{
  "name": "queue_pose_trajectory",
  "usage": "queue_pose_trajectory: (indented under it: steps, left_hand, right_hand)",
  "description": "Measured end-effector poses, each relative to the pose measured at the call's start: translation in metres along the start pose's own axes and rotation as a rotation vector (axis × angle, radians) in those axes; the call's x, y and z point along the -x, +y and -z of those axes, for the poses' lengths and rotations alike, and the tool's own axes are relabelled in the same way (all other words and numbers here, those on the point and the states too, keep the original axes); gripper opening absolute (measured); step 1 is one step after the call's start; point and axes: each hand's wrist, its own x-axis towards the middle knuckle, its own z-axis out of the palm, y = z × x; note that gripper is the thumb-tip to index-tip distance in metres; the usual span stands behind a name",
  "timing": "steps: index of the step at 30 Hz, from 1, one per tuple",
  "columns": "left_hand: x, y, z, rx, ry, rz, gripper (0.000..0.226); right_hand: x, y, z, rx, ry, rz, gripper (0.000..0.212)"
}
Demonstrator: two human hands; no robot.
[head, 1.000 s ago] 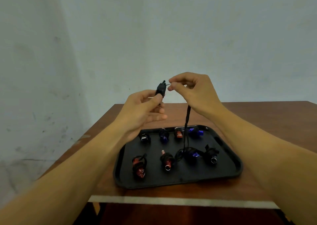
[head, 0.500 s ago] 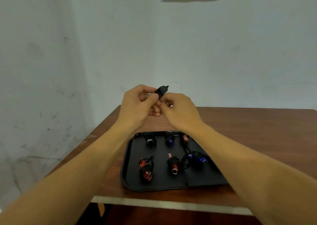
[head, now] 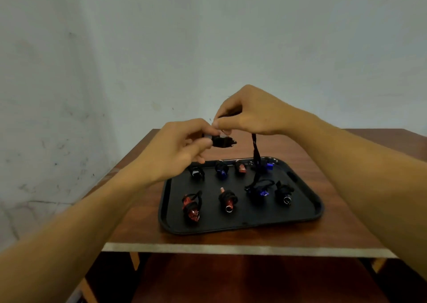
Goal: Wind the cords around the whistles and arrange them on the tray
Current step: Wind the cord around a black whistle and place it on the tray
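Observation:
My left hand [head: 182, 145] grips a black whistle [head: 223, 141] in the air above the far edge of the black tray [head: 302, 217]. My right hand [head: 251, 113] pinches the whistle's black cord [head: 255, 150] just above the whistle; the cord's loose end hangs down to the tray. On the tray lie several whistles with cords wound round them: red ones [head: 191, 207], blue ones [head: 262, 190] and black ones [head: 285, 193], in two rows.
The tray sits on a brown wooden table [head: 346, 210] whose pale front edge [head: 231, 248] runs across below it. A whitish wall stands behind and to the left. A brown floor shows under the table.
My right hand has risen from beside the whistle and pulled the cord up over it. The whistle now lies level in my left hand. The camera view has shifted.

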Motion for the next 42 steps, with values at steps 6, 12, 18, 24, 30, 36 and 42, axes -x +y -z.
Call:
queue_pose_trajectory:
  steps: [6,12,18,24,30,36,42]
  left_hand:
    - [-0.002,0.022,-0.003,0.505,0.085,-0.093,0.016]
    - [-0.018,0.031,-0.020,0.752,0.368,0.068,0.008]
    - [-0.030,0.012,-0.018,0.417,0.529,0.242,0.013]
    - [-0.014,-0.019,-0.007,-0.259,0.261,0.165,0.003]
    - [0.012,-0.005,-0.017,-0.092,0.046,0.026,0.009]
    - [0.014,0.028,-0.018,0.575,0.149,-0.095,0.013]
    - [0.000,0.024,-0.031,0.531,0.414,0.077,0.011]
  right_hand:
    - [0.010,0.004,-0.009,-0.640,0.042,-0.223,0.036]
    - [-0.006,-0.007,-0.043,-0.917,0.387,-0.350,0.032]
    - [-0.001,-0.010,-0.053,-0.428,0.316,-0.297,0.031]
    - [-0.002,-0.019,-0.032,0.001,0.075,-0.158,0.027]
    - [-0.002,-0.018,-0.007,0.110,-0.093,-0.073,0.036]
    - [0.009,-0.006,-0.017,-0.621,-0.149,-0.194,0.044]
    - [-0.001,0.004,-0.039,-0.679,-0.029,-0.368,0.030]
